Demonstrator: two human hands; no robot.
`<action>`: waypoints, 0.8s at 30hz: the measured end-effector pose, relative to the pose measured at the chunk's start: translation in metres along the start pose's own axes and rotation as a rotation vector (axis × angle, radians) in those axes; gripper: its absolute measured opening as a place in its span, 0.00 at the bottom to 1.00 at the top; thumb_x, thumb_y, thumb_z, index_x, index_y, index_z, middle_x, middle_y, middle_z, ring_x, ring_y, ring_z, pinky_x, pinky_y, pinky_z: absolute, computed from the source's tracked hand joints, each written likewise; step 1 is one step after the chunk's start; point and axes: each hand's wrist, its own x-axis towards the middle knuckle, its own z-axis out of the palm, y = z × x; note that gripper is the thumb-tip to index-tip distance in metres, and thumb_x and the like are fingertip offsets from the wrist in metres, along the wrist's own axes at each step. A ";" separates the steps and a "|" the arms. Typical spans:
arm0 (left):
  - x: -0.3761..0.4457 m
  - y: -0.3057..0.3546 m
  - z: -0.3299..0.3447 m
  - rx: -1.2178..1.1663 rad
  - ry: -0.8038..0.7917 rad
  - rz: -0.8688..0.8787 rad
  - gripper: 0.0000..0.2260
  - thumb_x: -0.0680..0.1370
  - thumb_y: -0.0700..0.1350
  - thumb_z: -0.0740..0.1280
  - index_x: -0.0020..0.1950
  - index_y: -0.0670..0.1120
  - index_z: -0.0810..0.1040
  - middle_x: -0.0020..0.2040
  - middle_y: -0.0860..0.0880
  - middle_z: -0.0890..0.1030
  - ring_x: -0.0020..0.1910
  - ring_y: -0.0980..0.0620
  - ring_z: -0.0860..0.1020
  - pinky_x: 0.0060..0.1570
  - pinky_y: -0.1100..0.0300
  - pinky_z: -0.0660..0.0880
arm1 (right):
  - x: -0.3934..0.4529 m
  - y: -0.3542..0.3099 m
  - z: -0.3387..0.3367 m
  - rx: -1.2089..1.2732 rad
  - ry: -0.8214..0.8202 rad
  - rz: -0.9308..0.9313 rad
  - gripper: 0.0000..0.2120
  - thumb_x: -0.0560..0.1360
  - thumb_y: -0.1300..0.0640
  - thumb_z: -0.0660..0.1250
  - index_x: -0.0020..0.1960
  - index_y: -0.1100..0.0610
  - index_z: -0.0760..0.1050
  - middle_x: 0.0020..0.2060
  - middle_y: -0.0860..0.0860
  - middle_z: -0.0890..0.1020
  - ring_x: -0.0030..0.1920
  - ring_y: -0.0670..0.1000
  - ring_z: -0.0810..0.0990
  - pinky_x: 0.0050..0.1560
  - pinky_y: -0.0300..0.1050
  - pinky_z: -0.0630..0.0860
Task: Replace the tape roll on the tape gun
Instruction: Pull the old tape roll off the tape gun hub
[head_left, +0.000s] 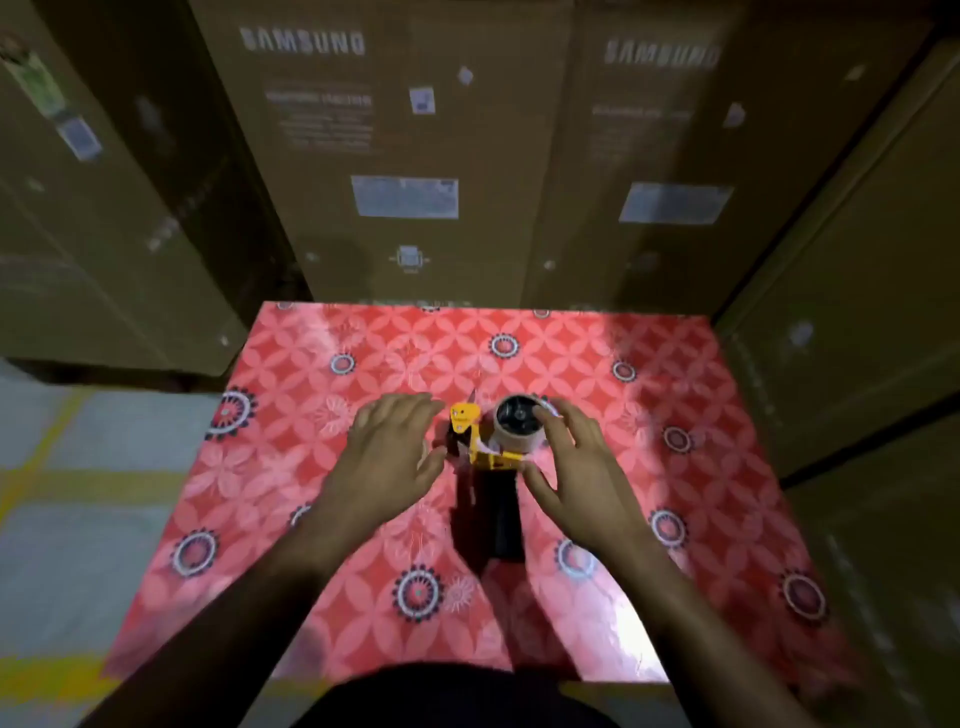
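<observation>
A yellow and black tape gun (488, 467) lies on the red patterned table (322, 509), its black handle pointing toward me. A nearly used-up tape roll (519, 423) with a pale core sits on the gun's black hub. My right hand (576, 478) hovers by the roll, its fingertips at the roll's right rim and its thumb near the yellow frame. My left hand (389, 457) hangs over the gun's left end with its fingers spread, holding nothing. Whether my right fingers grip the roll is unclear.
Tall brown cardboard boxes (405, 156) stand right behind the table and along the right side (857, 312). On the left is grey floor with yellow lines (62, 478). The table's near edge sits close to my body.
</observation>
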 end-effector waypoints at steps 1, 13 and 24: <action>-0.003 -0.002 0.009 0.001 -0.046 -0.013 0.24 0.77 0.55 0.59 0.71 0.48 0.73 0.69 0.47 0.77 0.68 0.44 0.71 0.67 0.48 0.63 | -0.001 0.004 0.009 0.020 -0.043 0.039 0.31 0.77 0.44 0.58 0.76 0.57 0.65 0.75 0.57 0.68 0.73 0.60 0.67 0.69 0.55 0.72; -0.021 -0.005 0.054 -0.046 -0.173 -0.135 0.21 0.80 0.52 0.64 0.72 0.50 0.72 0.67 0.48 0.79 0.69 0.46 0.72 0.70 0.47 0.67 | 0.040 0.009 0.093 -0.030 -0.314 0.024 0.26 0.80 0.50 0.67 0.74 0.59 0.67 0.70 0.57 0.72 0.70 0.59 0.69 0.59 0.54 0.77; -0.042 -0.012 0.074 -0.058 -0.172 -0.125 0.17 0.79 0.50 0.64 0.66 0.48 0.77 0.61 0.48 0.81 0.62 0.47 0.74 0.62 0.51 0.70 | 0.000 0.010 0.121 0.028 -0.223 0.032 0.22 0.73 0.66 0.70 0.66 0.61 0.76 0.68 0.59 0.77 0.68 0.63 0.74 0.59 0.60 0.77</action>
